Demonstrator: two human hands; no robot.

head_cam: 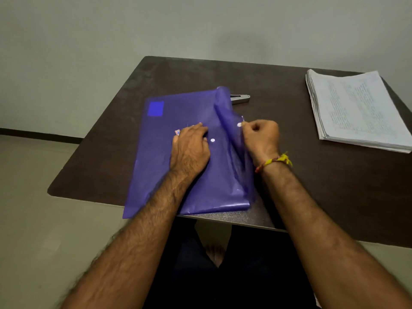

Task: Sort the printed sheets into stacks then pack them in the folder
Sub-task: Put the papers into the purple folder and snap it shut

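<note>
Dark bench (312, 186): folder (160, 157) is being pinned flat under the left hand (189, 150); flap (227, 121) is being pinched by the right hand (260, 137); gentle lifting is advised.

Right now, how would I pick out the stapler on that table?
On the dark table, look just past the far edge of the purple folder. The stapler pokes out there: small, grey metal, unlike the white paper stack far right.

Left hand (189, 150) flat on purple folder (156, 152), right hand (260, 137) pinching flap (227, 112)
</note>
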